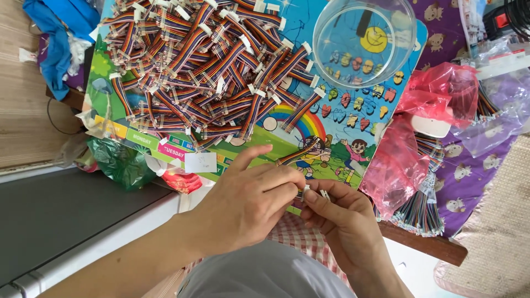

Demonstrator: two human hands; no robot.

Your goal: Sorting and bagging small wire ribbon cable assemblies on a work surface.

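Two hands meet low over the worktop (pixel 342 138); left hand (pixel 243 207) and right hand (pixel 342 218) both pinch one rainbow ribbon cable (pixel 298 152), below the cable heap (pixel 204 60); clear bowl (pixel 364 41) behind.

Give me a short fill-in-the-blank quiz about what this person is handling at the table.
1. Both hands, the left hand and the right hand, pinch one striped ribbon cable with a small ______ connector at its near end.
2. The big pile of ribbon cables lies on a colourful ______ board.
3. The clear round bowl near the pile is made of see-through ______.
4. A bundle of cables pokes out of a ______ plastic bag.

Missing words: white; picture; plastic; red
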